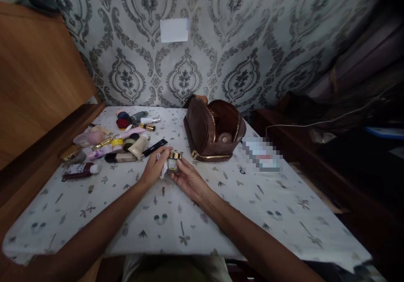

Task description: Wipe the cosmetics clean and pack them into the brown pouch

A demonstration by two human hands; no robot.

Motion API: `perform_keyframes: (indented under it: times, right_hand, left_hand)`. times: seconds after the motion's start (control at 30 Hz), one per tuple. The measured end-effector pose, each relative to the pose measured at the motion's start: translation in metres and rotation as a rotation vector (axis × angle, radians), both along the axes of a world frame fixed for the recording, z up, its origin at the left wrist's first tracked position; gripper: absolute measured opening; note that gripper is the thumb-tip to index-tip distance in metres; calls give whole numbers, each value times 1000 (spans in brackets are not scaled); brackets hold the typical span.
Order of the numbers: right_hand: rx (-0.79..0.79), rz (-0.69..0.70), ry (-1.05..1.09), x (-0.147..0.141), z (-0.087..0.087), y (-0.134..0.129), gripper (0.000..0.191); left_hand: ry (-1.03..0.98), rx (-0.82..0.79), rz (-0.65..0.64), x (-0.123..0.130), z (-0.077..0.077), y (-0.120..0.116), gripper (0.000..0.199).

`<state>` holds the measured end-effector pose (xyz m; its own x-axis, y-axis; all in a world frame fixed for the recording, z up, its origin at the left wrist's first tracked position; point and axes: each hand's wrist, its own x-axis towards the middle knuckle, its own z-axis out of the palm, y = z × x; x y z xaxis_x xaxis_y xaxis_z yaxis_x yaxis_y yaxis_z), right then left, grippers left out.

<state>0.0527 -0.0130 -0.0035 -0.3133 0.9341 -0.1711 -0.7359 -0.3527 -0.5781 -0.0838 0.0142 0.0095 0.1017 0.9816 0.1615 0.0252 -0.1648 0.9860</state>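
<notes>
A small glass jar (172,164) with a shiny gold lid is upright between my hands, low over the middle of the table. My right hand (191,180) grips it from the right with thumb and fingers. On its left side, my left hand (154,167) is closed on a crumpled white cloth (163,171), with fingertips by the lid. Whether the jar's base touches the table is hidden. Just behind and to the right stands a brown leather cosmetic bag (202,126), unzipped, its dark inside showing. A black tube (155,147) lies close behind my left hand.
Cosmetics crowd the table's left: a beige tube (138,148), a dark red bottle (80,170), a gold-lidded jar (70,152), a yellow-banded pot (118,143). A blurred-out flat object (262,153) lies at right. A wooden panel (38,63) borders the left, patterned wall behind.
</notes>
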Motion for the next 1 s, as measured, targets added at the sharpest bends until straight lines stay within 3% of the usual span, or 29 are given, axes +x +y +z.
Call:
perform_keyframes:
  times: [0.1, 0.27, 0.47, 0.77, 1.0]
  right_hand:
    - [-16, -10, -2, 0, -2, 1, 38]
    - [-25, 48, -7, 0, -2, -1, 31]
    - [18, 64, -37, -1, 2, -6, 39]
    - [-5, 23, -8, 1, -3, 0, 36]
    - [-10, 119, 8, 1, 2, -4, 31]
  left_hand:
    - [84, 91, 17, 0, 1, -2, 38]
    - [90, 84, 104, -2, 1, -2, 38]
    - [125, 123, 146, -4, 5, -3, 39]
    - [54, 44, -4, 2, 4, -5, 46]
    - [44, 95, 132, -1, 4, -6, 41]
